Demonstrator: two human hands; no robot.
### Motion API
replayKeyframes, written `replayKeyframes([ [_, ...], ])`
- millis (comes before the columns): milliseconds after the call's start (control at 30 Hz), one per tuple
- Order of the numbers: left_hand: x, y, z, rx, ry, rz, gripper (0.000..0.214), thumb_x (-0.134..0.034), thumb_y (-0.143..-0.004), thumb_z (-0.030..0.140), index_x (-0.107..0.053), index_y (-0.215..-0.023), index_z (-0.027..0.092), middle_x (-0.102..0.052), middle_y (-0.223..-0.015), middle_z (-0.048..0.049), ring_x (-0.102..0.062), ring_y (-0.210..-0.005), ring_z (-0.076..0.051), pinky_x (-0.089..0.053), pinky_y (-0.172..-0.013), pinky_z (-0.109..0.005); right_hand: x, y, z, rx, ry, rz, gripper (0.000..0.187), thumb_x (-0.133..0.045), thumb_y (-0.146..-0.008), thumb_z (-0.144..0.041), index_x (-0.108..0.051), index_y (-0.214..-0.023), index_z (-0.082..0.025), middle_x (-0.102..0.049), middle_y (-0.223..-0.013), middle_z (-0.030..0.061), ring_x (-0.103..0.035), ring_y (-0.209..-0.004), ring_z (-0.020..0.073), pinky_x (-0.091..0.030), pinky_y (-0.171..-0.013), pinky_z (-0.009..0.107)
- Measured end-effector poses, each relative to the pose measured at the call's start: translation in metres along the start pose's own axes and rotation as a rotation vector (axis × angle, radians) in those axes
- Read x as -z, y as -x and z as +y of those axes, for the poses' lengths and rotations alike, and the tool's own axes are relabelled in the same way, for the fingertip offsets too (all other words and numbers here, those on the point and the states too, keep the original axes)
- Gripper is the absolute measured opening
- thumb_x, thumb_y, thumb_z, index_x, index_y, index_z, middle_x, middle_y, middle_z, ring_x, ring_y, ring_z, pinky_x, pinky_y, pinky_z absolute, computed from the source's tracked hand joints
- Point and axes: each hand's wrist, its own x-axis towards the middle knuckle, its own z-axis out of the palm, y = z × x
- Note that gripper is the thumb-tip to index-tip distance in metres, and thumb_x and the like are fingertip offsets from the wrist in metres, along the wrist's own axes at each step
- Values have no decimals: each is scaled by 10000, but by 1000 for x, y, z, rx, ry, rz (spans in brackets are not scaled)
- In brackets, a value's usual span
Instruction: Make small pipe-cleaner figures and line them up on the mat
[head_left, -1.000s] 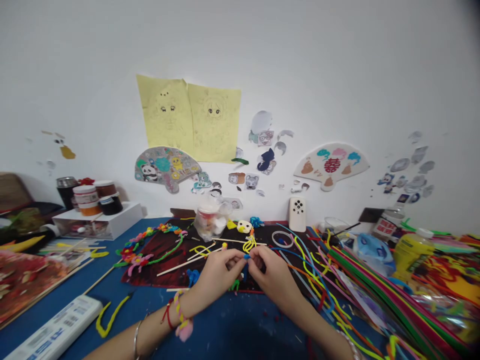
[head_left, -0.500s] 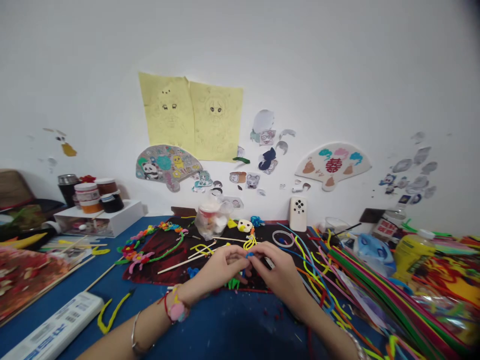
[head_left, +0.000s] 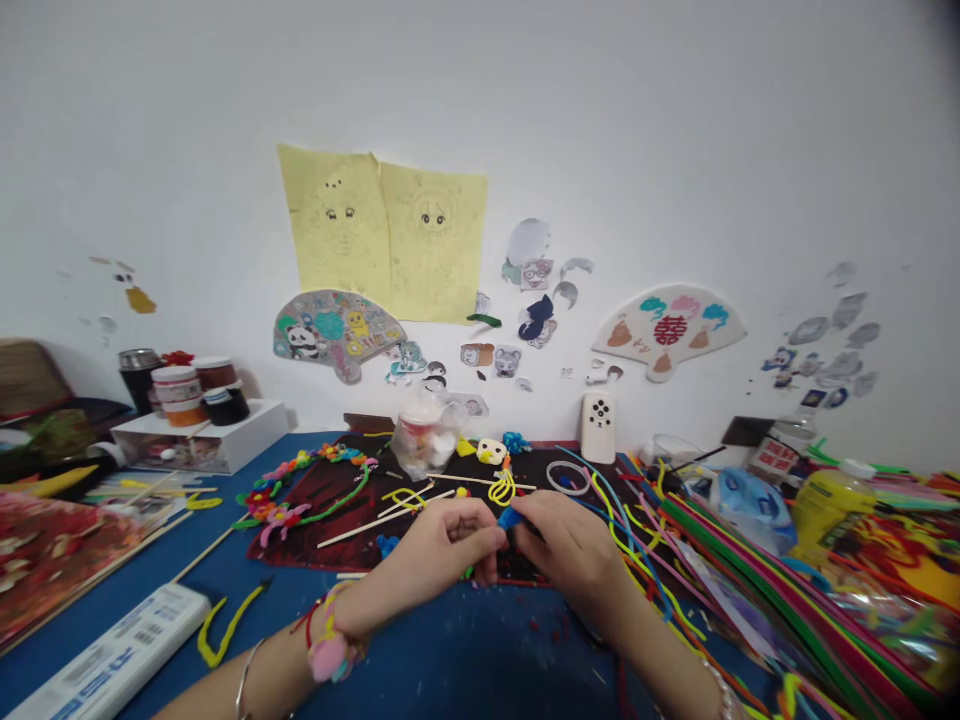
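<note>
View: head camera, looking forward and down at a blue table (head_left: pixel 457 660).
Right hand (head_left: pixel 570 555): fingers pinched narrow on a blue pipe cleaner (head_left: pixel 508 518).
Left hand (head_left: pixel 424 550): fingertips closed narrow, just beside the blue pipe cleaner; contact cannot be told.
Held item location: between both hands, above the near edge of a dark painted mat (head_left: pixel 322 510).
Mat, far edge: yellow pipe cleaner loop (head_left: pixel 501 488).
Mat, centre: wooden sticks (head_left: pixel 382 530).
Mat, left edge: pipe cleaner flower garland (head_left: pixel 300 490).
Table, right end: pipe cleaner bundle (head_left: pixel 757 570).
Table, near left corner: long white box (head_left: pixel 112 660).
</note>
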Motion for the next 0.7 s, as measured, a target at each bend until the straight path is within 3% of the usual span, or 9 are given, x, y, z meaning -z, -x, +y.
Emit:
replayKeyframes([
  [133, -4, 4, 1, -20, -74, 51, 288, -541, -796, 386, -529, -684, 121, -592, -557, -20, -544, -512, -105, -405, -507, -201, 4, -3, -5, 63, 125, -17, 142, -483, -829, -88, -542, -957, -107, -651, -732, 80, -601, -718, 185, -482, -672, 310],
  [300, -8, 1, -6, -56, -23, 52, 308, -544, -790, 400, -511, -658, 124, -585, -565, -24, -544, -535, -114, -408, -537, -215, -2, 1, -12, 28, 248, -29, 157, -443, -851, -90, -533, -980, -93, -586, -619, 45, -531, -578, 160, -413, -571, 290],
  [500, -10, 1, -8, -93, -39, 67, 298, -529, -803, 379, -504, -642, 130, -573, -570, -18, -531, -544, -110, -409, -556, -219, -4, -2, -10, -41, 204, -58, 147, -400, -865, -108, -540, -909, -118, -590, -684, 71, -522, -676, 182, -407, -637, 298],
  [600, -9, 2, -9, -130, -152, 98, 270, -494, -828, 350, -517, -665, 136, -576, -594, -17, -531, -567, -112, -406, -558, -218, -5, -3, -12, -77, 216, -57, 177, -377, -860, -102, -537, -800, -146, -535, -608, 43, -486, -616, 175, -380, -596, 293],
  [700, -10, 6, -6, -252, -427, 181, 248, -465, -843, 291, -529, -651, 147, -560, -605, -9, -498, -586, -109, -390, -576, -225, -5, -3, -16, -64, 232, -16, 174, -391, -851, -99, -534, -767, -153, -500, -569, 27, -466, -579, 170, -364, -567, 290],
])
